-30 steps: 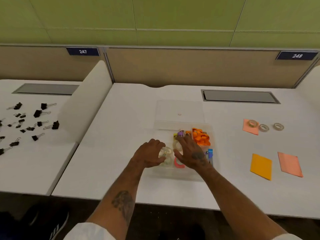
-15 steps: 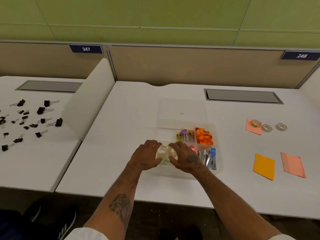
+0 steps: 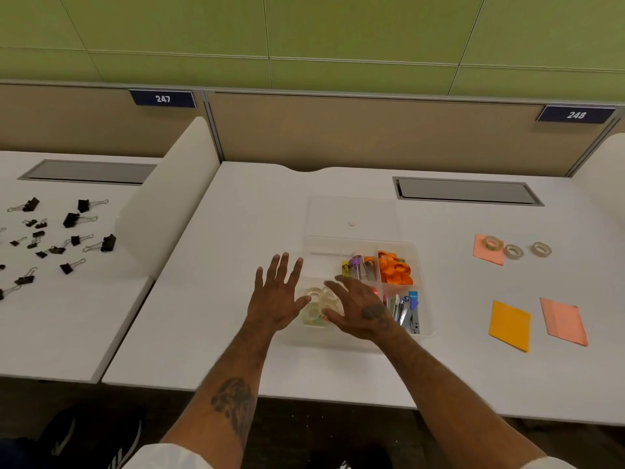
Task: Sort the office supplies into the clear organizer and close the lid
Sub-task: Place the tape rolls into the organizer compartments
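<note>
The clear organizer [image 3: 426,328] sits mid-desk with its lid [image 3: 351,216] lying flat behind it. Clear tape rolls [image 3: 316,301] fill its front left compartment. Orange clips [image 3: 395,268], small tubes [image 3: 359,267] and staplers [image 3: 407,311] lie in other compartments. My left hand [image 3: 275,297] hovers with fingers spread straight at the organizer's left edge, holding nothing. My right hand [image 3: 358,308] is flat and open over the tape rolls, covering part of the front middle compartment.
Three tape rolls [image 3: 514,250] and a pink note [image 3: 487,253] lie at the right back. An orange pad [image 3: 510,324] and a pink pad [image 3: 563,321] lie nearer. Several black binder clips [image 3: 71,231] are scattered on the left desk beyond a white divider [image 3: 162,204].
Both hands had been curled together over the tape rolls in the front left compartment; now they have let go, opened flat and drawn slightly apart, the left lifting leftward.
</note>
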Demonstrator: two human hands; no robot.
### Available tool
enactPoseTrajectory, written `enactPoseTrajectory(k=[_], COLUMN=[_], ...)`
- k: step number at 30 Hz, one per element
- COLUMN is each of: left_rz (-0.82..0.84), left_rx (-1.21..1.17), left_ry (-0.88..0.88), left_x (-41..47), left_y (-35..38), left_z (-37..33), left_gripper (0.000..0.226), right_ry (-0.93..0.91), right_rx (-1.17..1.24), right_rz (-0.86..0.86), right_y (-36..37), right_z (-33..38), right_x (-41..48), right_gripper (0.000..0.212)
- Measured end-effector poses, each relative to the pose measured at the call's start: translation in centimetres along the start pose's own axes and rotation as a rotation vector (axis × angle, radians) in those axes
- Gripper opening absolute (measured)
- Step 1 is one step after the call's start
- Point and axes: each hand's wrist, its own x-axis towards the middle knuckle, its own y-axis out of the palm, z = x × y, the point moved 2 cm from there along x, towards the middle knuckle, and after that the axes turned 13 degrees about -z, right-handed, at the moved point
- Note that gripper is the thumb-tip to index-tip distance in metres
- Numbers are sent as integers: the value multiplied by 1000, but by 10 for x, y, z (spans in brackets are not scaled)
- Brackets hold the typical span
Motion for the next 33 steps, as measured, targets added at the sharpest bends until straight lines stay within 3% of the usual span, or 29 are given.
enactPoseTrajectory(k=[13,22,33], left_rz=[-55,-45,-9], left_rx=[-11,-55,-54], left_ry=[76,217,244], left_x=[38,84,148], left_y=[7,23,60], left_z=[-43,-118,-235], left_gripper=[82,81,79], right_ry=[266,370,448], right_rx=[-191,-253,-239], right_rz=[38,38,50], right_y=[-29,-52,-79], right_z=[-58,-143,-268], right_x=[-20,-47,-67], right_gripper=[84,87,80])
